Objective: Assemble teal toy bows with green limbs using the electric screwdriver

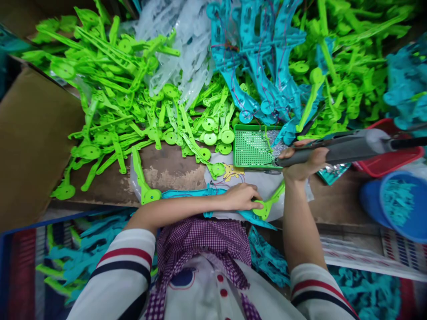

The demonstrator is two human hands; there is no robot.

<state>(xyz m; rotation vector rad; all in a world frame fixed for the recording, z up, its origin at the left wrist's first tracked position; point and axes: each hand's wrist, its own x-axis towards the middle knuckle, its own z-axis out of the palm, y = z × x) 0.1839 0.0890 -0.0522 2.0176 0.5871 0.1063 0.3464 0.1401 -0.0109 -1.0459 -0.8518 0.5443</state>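
a cardboard box wall (33,142) is standing along the left edge of the wooden bench (173,171), and loose green plastic parts (110,102) are crowding the bench behind, leaving only a bare strip near the front edge. the left hand (242,196) is pressing down, fingers curled together, on a green part (267,205) that is lying over a teal piece (196,194) on a white sheet. just behind, a green perforated tray (252,147) is sitting with small silvery bits beside it. the right hand (305,161) is clamping a grey power screwdriver (347,146), its tip pointing left at the tray's corner. further right, a red tray (390,162) is lying under the tool, and a blue tub (400,204) is holding small teal parts.
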